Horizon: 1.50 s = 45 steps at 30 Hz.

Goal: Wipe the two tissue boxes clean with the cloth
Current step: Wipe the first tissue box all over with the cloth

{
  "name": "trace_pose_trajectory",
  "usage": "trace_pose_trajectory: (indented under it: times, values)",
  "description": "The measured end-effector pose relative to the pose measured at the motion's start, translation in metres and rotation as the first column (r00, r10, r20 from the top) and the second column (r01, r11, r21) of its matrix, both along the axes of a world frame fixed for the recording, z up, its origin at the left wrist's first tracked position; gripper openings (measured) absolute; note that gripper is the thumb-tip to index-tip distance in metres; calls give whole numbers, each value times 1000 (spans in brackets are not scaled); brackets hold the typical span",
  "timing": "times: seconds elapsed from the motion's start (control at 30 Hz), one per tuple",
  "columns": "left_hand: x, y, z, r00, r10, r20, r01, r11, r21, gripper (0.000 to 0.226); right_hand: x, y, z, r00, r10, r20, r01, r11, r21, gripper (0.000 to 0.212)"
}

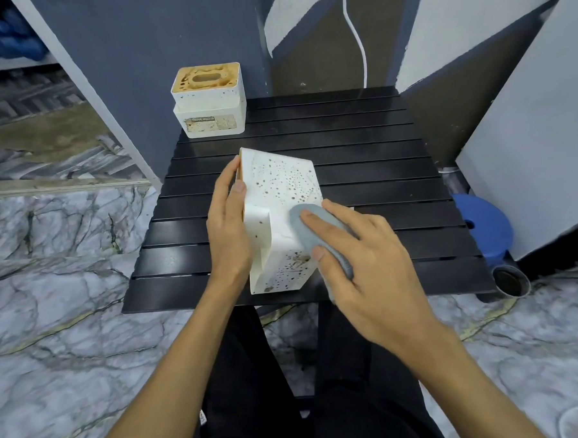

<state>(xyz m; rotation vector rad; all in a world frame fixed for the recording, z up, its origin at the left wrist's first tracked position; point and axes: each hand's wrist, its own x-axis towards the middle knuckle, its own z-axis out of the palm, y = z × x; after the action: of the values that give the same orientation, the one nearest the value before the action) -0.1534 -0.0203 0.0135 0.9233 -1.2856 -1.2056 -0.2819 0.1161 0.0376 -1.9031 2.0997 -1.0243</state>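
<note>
The right hand (366,258) holds a bunched grey cloth (319,239), its thumb tucked against the cloth's near edge and its fingers laid over the top, and presses it onto the upward-facing side of the near tissue box (279,192). The left hand (229,228) grips that same box from its left side, with the thumb lying along the edge and the fingers reaching round the far side, out of sight. The near tissue box is white and tipped over on a slant, so that 1 broad face looks up and to the right. This face is peppered with small brown specks, most thickly near its far end and again along its near end, just below the cloth. The box rests on a black slatted counter (378,167), roughly in the middle and toward the near edge.

The far tissue box (208,102) stands upright at the counter's far left corner, well apart from both hands. It is white with a stained tan top, an oval slot in it, and a worn label on its front.

Below the counter's near edge are the person's dark trousers (256,388) over a marble-patterned floor (50,298). A blue stool (482,222) stands just beside the counter on the right, and a white cable (357,37) hangs down the wall behind
</note>
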Motion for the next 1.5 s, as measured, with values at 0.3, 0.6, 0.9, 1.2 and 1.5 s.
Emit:
trace_pose_trajectory:
  times: [0.3, 0.6, 0.9, 1.2, 1.5]
  values:
    - [-1, -2, -3, 999, -11, 53, 12, 999, -33, 48, -7, -14, 7, 997, -21, -71, 23, 999, 35, 48]
    - [-1, -4, -3, 998, -48, 39, 49, 998, -24, 49, 4, -18, 8, 969, 71, -236, -78, 997, -21, 44]
    - [1, -5, -5, 998, -52, 42, 53, 998, -25, 47, 10, -7, 2, 974, 62, -216, -72, 997, -36, 44]
    - [0, -5, -5, 996, -76, 45, 77, 997, -16, 46, 10, -28, 12, 995, 78, -67, -70, 992, 105, 58]
    - [-1, -5, -5, 996, -82, 14, 82, 997, 6, 49, 5, -50, 2, 998, -33, -54, 28, 995, -96, 42]
